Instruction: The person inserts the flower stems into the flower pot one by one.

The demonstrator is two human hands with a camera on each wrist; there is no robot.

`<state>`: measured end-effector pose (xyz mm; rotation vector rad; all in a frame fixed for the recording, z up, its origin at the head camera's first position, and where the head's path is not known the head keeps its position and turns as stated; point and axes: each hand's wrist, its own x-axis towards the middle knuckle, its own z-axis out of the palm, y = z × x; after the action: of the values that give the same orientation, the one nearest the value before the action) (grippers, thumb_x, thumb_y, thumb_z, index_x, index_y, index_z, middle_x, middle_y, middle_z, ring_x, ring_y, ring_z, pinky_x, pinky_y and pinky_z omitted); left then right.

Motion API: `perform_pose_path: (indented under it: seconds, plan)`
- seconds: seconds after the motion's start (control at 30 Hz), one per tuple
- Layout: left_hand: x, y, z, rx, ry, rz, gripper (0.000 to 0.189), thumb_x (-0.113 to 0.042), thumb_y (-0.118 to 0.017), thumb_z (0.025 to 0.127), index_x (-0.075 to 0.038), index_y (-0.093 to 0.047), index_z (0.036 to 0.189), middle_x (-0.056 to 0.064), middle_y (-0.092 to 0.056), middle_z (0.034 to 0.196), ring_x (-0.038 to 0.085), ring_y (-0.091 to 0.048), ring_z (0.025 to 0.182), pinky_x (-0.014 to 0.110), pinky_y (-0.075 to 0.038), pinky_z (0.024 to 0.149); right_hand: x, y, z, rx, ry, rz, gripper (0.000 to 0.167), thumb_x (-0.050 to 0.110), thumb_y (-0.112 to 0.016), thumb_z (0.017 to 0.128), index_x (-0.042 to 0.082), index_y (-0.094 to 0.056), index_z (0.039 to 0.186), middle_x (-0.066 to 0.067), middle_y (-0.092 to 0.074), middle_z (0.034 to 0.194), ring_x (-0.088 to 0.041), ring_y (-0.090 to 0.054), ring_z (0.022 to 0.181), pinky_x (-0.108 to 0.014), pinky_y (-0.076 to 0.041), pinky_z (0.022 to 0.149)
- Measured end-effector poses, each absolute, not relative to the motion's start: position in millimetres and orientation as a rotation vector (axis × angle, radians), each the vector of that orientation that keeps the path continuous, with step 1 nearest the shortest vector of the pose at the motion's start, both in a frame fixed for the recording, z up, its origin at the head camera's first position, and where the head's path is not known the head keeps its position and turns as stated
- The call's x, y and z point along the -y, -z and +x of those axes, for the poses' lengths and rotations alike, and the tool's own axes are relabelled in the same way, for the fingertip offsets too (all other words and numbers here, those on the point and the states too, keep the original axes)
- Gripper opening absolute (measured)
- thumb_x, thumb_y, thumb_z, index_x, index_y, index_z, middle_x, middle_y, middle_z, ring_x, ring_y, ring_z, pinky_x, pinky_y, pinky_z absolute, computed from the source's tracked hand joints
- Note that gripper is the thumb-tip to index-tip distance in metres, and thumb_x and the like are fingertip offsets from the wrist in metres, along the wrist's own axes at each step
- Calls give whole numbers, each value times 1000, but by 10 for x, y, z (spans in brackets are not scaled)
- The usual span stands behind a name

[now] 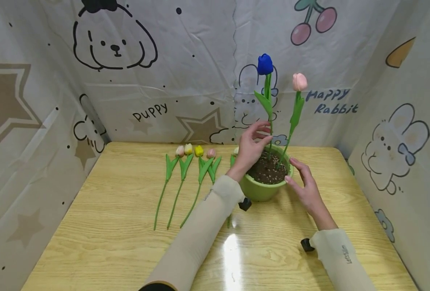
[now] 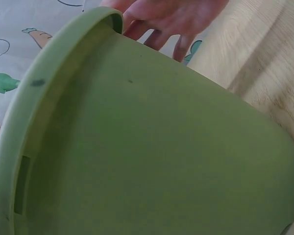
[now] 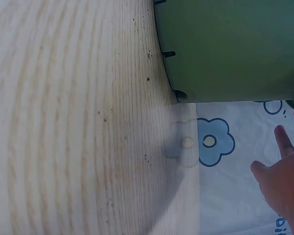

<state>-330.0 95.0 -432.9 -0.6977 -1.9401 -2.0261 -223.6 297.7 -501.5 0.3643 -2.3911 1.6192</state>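
A green flowerpot (image 1: 260, 190) of dark soil stands on the table, with a blue tulip (image 1: 265, 64) and a pink tulip (image 1: 300, 82) upright in it. My left hand (image 1: 252, 147) is above the pot's left side, thumb and fingers closed at the blue tulip's lower stem. At the right side of the pot, my right hand (image 1: 307, 190) has its fingers spread, fingertips at the rim. The left wrist view is mostly filled by the pot wall (image 2: 161, 132), with the right hand (image 2: 176, 17) behind it. Part of the right hand (image 3: 286, 181) shows in the right wrist view.
Several tulips lie in a row left of the pot, among them a yellow tulip (image 1: 199, 151) and a white-pink tulip (image 1: 180, 151). My left forearm covers some of their stems. Printed cloth walls (image 1: 200, 48) enclose the wooden table (image 1: 120, 194) at the back and sides.
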Motion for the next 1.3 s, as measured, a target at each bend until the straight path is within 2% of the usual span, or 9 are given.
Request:
perform_pose_path:
  seconds: [0.2,0.27,0.33,0.53,0.67,0.83,1.07,1.3]
  plan:
    - [-951,4332,-3291,1974,2004,-730,38,-1,-73,95,-6,-65,131,17,-71,113,25,-73,96,24,-62,82,-2976,5031,-2235,2385,-1619,365,60,5,-60,103,6,-38,158,-19,-32,164,-2,-26,151,-60,-10,129]
    - [-952,4331,-3290,1990,1996,-741,38,-1,-73,95,-6,-65,131,17,-72,114,22,-72,96,23,-61,83,-2976,5036,-2239,2382,-1621,368,60,5,-60,103,6,-38,158,-19,-32,164,0,-26,149,-60,-10,129]
    - [-954,4330,-3290,2008,1988,-753,38,-1,-72,95,-7,-66,132,16,-72,115,20,-72,97,23,-61,83,-2976,5037,-2243,2379,-1627,370,59,4,-60,103,5,-38,158,-19,-32,165,-5,-26,152,-60,-10,129]
    - [-956,4338,-3292,2044,1968,-786,36,-3,-71,97,-9,-66,131,14,-71,116,23,-72,100,23,-61,84,-2973,5030,-2244,2388,-1628,372,60,4,-59,103,5,-37,158,-20,-30,165,-33,-21,157,-62,-8,129]
    - [-962,4349,-3305,2064,1944,-808,37,-3,-70,97,-10,-65,134,13,-70,117,22,-72,101,22,-60,84,-2971,5025,-2241,2390,-1622,378,60,4,-59,103,5,-36,158,-20,-30,166,-41,-19,156,-63,-8,128]
    - [-972,4356,-3313,2124,1891,-835,38,-6,-69,99,-10,-63,137,13,-71,114,20,-71,102,20,-59,83,-2968,5028,-2239,2390,-1618,374,60,4,-59,103,5,-36,159,-20,-30,166,-41,-20,156,-64,-8,128]
    - [-986,4356,-3306,2169,1867,-860,38,-8,-66,101,-8,-62,138,14,-71,111,21,-72,104,19,-58,88,-2959,5036,-2236,2386,-1614,370,59,4,-59,103,4,-37,158,-20,-31,165,-28,-24,156,-62,-10,128]
    - [-976,4338,-3310,2166,1883,-840,37,-10,-66,101,-8,-62,138,13,-70,111,21,-72,101,19,-58,86,-2956,5014,-2231,2390,-1606,365,60,4,-59,103,5,-37,158,-19,-31,166,-28,-24,156,-62,-10,128]
